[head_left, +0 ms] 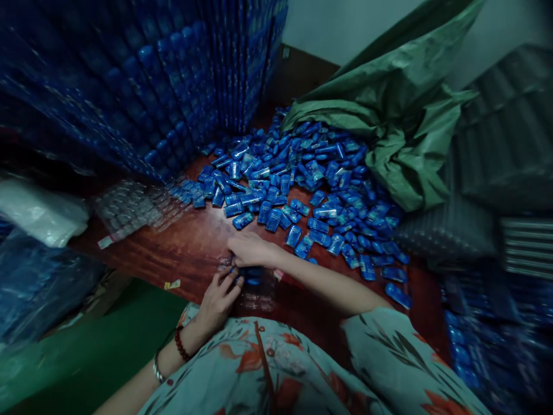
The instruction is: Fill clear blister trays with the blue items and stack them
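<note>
A clear plastic blister tray (pixel 258 301) lies on the table edge in front of me, with several small blue packets (pixel 253 275) in its upper part. My left hand (pixel 219 297) is at the tray's left side, its bent fingertips on a blue piece there. Just above, my right hand (pixel 249 249) reaches across from the right with curled fingers over the tray's top left corner. Whatever those fingers hold is hidden. A big loose heap of blue packets (pixel 272 220) spreads over the table beyond my hands.
Clear trays (pixel 125 210) lie on the reddish table (pixel 173 251) at left. Tall stacks of filled blue trays (pixel 173 75) rise behind. A green sack (pixel 401 127) drapes by the heap. Dark stacked trays (pixel 510 127) stand right, a white bag (pixel 41 210) far left.
</note>
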Available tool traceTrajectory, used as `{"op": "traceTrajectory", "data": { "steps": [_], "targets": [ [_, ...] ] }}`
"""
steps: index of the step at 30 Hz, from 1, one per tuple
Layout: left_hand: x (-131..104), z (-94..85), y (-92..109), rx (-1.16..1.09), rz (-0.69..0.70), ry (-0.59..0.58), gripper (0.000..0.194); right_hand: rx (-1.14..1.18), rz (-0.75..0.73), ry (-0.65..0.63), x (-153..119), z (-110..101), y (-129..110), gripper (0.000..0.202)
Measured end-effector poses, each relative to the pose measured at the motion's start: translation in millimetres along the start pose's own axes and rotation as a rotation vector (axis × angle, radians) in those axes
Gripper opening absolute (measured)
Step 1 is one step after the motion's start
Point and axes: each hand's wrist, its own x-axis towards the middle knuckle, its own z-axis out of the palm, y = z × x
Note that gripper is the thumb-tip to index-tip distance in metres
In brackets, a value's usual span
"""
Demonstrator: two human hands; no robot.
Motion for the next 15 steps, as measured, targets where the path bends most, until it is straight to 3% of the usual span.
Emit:
{"op": "traceTrajectory", "data": {
  "steps": [3, 5, 8, 9, 11, 13, 15],
  "targets": [
    [11.2, 7.8, -7.7, -0.002, -0.016, 0.035, 0.037, 0.22, 0.007, 0.121, -14.1, 1.8, 18.0, 0.024],
    [24.3, 14.6, -14.0, 0.005, -0.021, 0.06, 0.036, 0.367, 0.087, 0.347, -32.7, 2.9, 31.1, 0.025],
    [45.4, 23.1, -22.2, -0.001, -0.023, 0.076, 0.031, 0.334, 0.442, 0.649, -70.0, 9.1, 53.6, 0.027],
    [51.4, 24.7, -24.5, -0.019, -0.022, 0.079, 0.028, 0.259, 0.597, 0.654, -82.2, 13.5, 61.7, 0.027],
    [61.7, 25.0, -30.0, -0.086, -0.054, 0.089, 0.022, 0.144, 0.807, 0.534, -101.3, 26.0, 77.0, 0.032],
    [71.7, 22.2, -39.2, -0.184, -0.185, 0.157, 0.02, 0.113, 0.86, 0.43, -110.0, 41.2, 88.9, 0.046],
    [83.9, 18.4, -53.7, -0.259, -0.396, 0.232, 0.023, 0.137, 0.838, 0.426, -109.2, 54.4, 96.4, 0.053]
  ]
}}
